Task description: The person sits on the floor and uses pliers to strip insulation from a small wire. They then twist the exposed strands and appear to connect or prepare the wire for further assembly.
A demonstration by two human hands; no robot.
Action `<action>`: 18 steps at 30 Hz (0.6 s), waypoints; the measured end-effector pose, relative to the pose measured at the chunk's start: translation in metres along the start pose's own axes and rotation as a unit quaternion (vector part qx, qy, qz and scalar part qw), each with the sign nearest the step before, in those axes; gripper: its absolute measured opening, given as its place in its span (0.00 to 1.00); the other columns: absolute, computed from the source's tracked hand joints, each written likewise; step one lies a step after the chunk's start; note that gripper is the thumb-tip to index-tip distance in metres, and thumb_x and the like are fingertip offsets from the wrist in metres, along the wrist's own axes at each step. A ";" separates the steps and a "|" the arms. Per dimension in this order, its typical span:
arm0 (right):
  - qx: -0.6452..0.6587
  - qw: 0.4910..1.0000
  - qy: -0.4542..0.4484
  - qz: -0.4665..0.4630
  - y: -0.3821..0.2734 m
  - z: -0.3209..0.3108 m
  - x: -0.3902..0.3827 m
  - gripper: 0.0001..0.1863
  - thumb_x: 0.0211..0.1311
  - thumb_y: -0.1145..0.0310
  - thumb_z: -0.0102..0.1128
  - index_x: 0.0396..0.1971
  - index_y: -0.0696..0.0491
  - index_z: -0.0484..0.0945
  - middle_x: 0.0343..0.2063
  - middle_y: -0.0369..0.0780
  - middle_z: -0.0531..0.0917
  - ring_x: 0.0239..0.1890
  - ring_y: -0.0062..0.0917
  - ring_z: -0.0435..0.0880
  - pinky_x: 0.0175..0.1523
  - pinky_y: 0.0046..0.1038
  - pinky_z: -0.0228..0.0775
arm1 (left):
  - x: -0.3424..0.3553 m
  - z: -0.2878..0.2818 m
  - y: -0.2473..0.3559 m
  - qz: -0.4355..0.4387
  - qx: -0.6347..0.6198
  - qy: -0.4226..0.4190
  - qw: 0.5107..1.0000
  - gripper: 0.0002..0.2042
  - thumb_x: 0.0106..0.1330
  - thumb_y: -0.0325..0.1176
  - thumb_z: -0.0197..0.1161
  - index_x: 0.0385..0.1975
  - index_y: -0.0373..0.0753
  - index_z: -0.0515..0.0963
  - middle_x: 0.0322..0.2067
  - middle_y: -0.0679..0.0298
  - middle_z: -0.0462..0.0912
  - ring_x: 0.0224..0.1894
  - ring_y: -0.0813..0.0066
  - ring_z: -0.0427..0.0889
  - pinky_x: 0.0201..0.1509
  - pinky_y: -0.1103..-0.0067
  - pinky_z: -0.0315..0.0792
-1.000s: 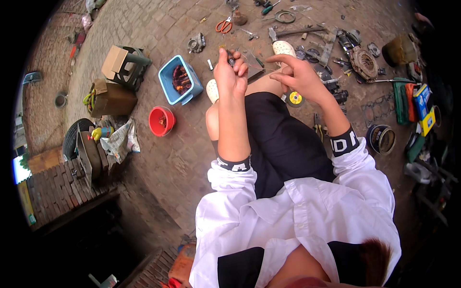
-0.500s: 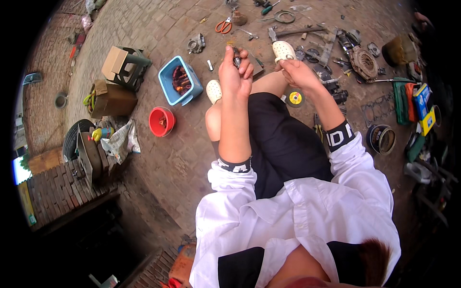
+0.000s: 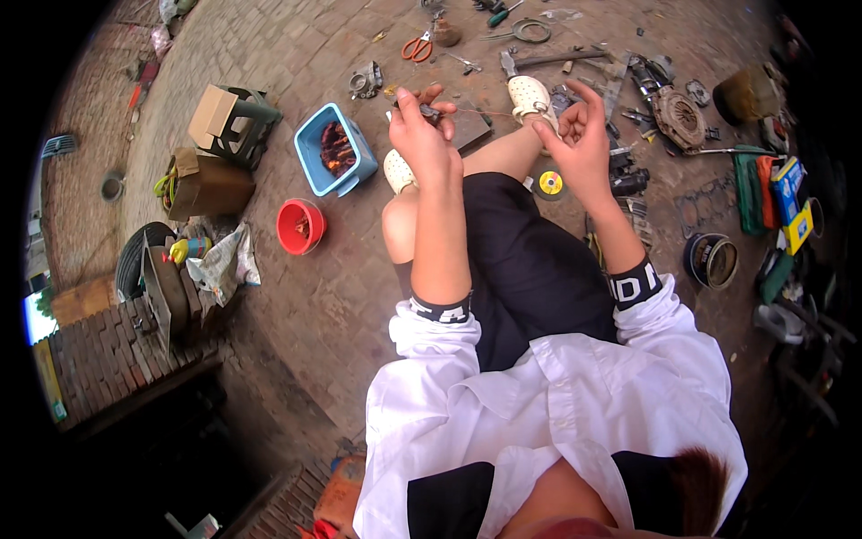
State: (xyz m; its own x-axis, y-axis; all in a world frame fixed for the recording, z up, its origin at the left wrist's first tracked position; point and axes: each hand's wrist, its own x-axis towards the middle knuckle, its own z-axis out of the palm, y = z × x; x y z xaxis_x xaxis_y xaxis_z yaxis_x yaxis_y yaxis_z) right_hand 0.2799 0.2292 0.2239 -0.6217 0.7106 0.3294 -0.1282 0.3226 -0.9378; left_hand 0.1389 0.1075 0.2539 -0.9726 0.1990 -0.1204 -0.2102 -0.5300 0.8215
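Note:
My left hand [image 3: 420, 126] is closed around a small dark metal part [image 3: 429, 114], partly hidden by the fingers. From it a thin copper-coloured wire [image 3: 489, 112] runs across toward my right hand [image 3: 579, 139]. The thumb and index finger of my right hand are spread apart, with the other fingers curled. I cannot make out where the wire ends. Below the wire, a dark flat block [image 3: 471, 133] lies on the ground between my feet, which wear cream clogs [image 3: 530, 97].
To the left stand a blue basin [image 3: 310, 148] with copper-coloured scraps, a red bucket [image 3: 287, 208] and a cardboard box [image 3: 208, 187]. Ahead lie orange-handled scissors [image 3: 417, 48] and a hammer [image 3: 557, 58]. A round clutch plate [image 3: 680, 119] and an open tin [image 3: 712, 260] are on the right.
My left hand has shifted left and tilted with the dark part. The fingers of my right hand have gone from a pinch to spread, and the thin wire now shows between the hands.

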 end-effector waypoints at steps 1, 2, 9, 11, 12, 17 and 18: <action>-0.108 0.992 0.012 -0.070 -0.004 -0.001 0.000 0.23 0.56 0.67 0.69 0.52 0.50 0.73 0.21 0.33 0.70 0.22 0.20 0.71 0.27 0.23 0.65 | 0.001 -0.002 0.000 -0.015 -0.014 0.002 1.000 0.14 0.76 0.41 0.49 0.35 0.36 0.68 0.34 0.52 0.82 0.23 0.74 0.79 0.14 0.85 0.59; -0.214 0.967 0.023 -0.139 -0.006 -0.002 0.001 0.23 0.55 0.67 0.69 0.51 0.48 0.74 0.21 0.34 0.70 0.22 0.22 0.73 0.28 0.24 0.68 | 0.002 -0.004 0.000 -0.029 -0.030 0.004 0.999 0.14 0.75 0.41 0.49 0.35 0.36 0.68 0.35 0.52 0.82 0.24 0.74 0.80 0.14 0.84 0.59; -0.171 0.970 -0.117 -0.125 0.017 -0.004 0.012 0.11 0.61 0.63 0.62 0.26 0.54 0.82 0.15 0.35 0.73 0.18 0.23 0.76 0.23 0.24 0.66 | 0.006 -0.008 -0.003 -0.089 -0.053 0.013 0.995 0.13 0.75 0.41 0.51 0.34 0.37 0.70 0.35 0.53 0.82 0.25 0.75 0.79 0.14 0.85 0.59; -0.002 0.947 -0.272 0.172 0.008 -0.014 0.015 0.14 0.64 0.62 0.60 0.24 0.56 0.81 0.12 0.33 0.71 0.15 0.18 0.70 0.20 0.21 0.60 | 0.008 -0.009 -0.002 -0.083 -0.041 0.012 0.996 0.13 0.75 0.41 0.51 0.34 0.37 0.70 0.35 0.53 0.82 0.24 0.75 0.79 0.14 0.85 0.59; 0.085 0.884 -0.337 0.314 0.001 -0.016 0.017 0.16 0.65 0.61 0.59 0.22 0.57 0.80 0.11 0.31 0.70 0.13 0.15 0.67 0.19 0.20 0.57 | 0.008 -0.010 -0.002 -0.086 -0.035 0.006 0.996 0.13 0.75 0.41 0.51 0.34 0.37 0.70 0.35 0.53 0.82 0.24 0.75 0.79 0.14 0.85 0.58; 0.208 0.775 -0.460 0.380 0.003 -0.023 0.023 0.14 0.66 0.65 0.59 0.24 0.58 0.81 0.18 0.34 0.81 0.16 0.10 0.67 0.20 0.15 0.54 | 0.004 -0.005 -0.002 -0.114 -0.002 -0.026 0.993 0.13 0.74 0.41 0.52 0.34 0.37 0.70 0.35 0.53 0.82 0.23 0.76 0.78 0.14 0.85 0.56; 0.191 0.792 -0.450 0.367 0.000 -0.020 0.021 0.13 0.66 0.65 0.59 0.25 0.58 0.82 0.18 0.35 0.81 0.16 0.11 0.69 0.21 0.15 0.56 | 0.004 -0.005 -0.002 -0.109 -0.014 -0.023 0.994 0.13 0.74 0.41 0.52 0.34 0.37 0.70 0.35 0.52 0.82 0.22 0.76 0.77 0.14 0.85 0.56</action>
State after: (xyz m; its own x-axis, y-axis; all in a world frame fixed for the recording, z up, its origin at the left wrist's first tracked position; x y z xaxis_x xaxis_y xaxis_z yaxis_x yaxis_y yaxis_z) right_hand 0.2821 0.2573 0.2327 -0.9140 -0.1691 -0.3688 0.4044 -0.3052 -0.8622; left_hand 0.1348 0.1052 0.2492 -0.8983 0.3492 -0.2668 -0.4181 -0.4922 0.7635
